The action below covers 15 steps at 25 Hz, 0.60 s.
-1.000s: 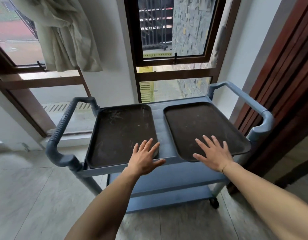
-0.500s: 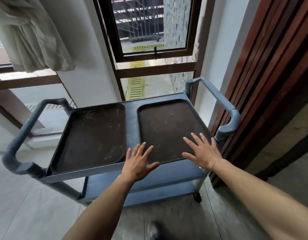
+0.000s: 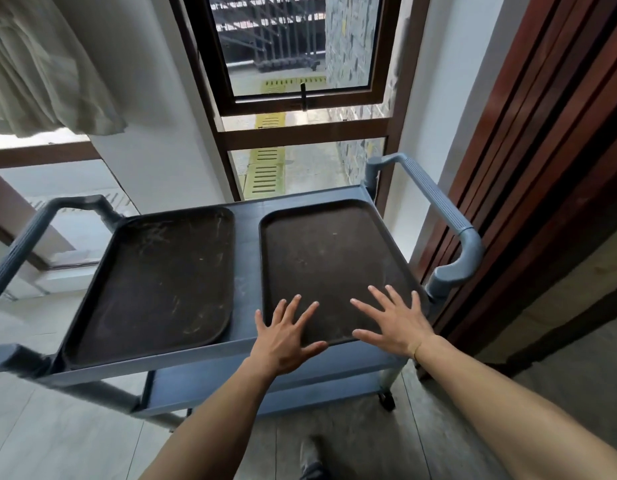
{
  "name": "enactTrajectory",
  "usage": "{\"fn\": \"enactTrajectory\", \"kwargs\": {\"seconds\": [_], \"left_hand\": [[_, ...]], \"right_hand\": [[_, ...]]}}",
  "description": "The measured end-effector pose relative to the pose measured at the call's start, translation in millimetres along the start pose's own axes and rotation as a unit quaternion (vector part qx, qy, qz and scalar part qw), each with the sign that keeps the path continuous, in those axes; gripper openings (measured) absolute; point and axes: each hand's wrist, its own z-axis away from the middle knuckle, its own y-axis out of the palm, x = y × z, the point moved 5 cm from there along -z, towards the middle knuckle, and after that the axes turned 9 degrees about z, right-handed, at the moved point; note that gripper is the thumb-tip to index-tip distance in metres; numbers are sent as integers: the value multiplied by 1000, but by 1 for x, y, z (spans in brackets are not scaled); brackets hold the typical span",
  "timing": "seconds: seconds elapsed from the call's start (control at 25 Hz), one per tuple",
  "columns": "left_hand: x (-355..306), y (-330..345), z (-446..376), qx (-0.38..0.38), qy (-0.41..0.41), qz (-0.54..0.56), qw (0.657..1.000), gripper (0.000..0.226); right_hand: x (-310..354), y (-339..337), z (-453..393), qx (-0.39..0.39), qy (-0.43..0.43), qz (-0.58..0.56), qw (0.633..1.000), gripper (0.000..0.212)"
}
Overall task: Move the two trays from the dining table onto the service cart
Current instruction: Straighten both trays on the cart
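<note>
Two dark brown trays lie side by side on the top shelf of a blue-grey service cart (image 3: 246,237). The left tray (image 3: 161,282) is scuffed and has no hand near it. The right tray (image 3: 327,258) has both hands spread over its near edge. My left hand (image 3: 286,334) hovers with straight, splayed fingers at that tray's near left corner. My right hand (image 3: 393,320) is spread the same way over its near right part. Neither hand holds anything. I cannot tell whether the palms touch the tray.
The cart has ribbed handles on its left (image 3: 19,244) and right (image 3: 438,206) ends and a lower shelf (image 3: 317,375). It stands against a window (image 3: 293,50). A dark wooden slatted wall (image 3: 542,168) runs close on the right. A shoe (image 3: 312,459) shows on the tiled floor.
My view has swung left to right, so the cart sits further left in the frame. My left hand has shifted from the gap between the trays onto the right tray's near corner.
</note>
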Motion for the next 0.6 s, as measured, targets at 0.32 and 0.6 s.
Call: {"fn": "enactTrajectory", "kwargs": {"seconds": [0.32, 0.6], "left_hand": [[14, 19, -22, 42, 30, -39, 998, 92], [23, 8, -44, 2, 46, -48, 998, 85]], "right_hand": [[8, 28, -28, 30, -71, -19, 997, 86], [4, 24, -56, 3, -70, -24, 997, 82]]}}
